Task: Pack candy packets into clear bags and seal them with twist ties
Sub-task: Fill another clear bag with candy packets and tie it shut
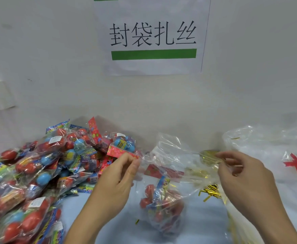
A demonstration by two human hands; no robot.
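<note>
A clear bag [176, 155] hangs between my two hands above the table, its mouth stretched wide. Inside its lower part sits a candy packet [160, 199] with red balls and a blue label. My left hand [116, 180] pinches the left edge of the bag's mouth. My right hand [246, 176] pinches the right edge, fingers curled on the film. A big heap of candy packets [38, 169] with red and blue balls covers the table's left side. Gold twist ties [210, 191] lie in a loose bundle behind the bag.
More clear bags [260, 138] lie crumpled at the back right. A small packet with a red star shape [296, 163] lies at the far right. A paper sign [153, 36] with printed characters and a green bar hangs on the white wall behind.
</note>
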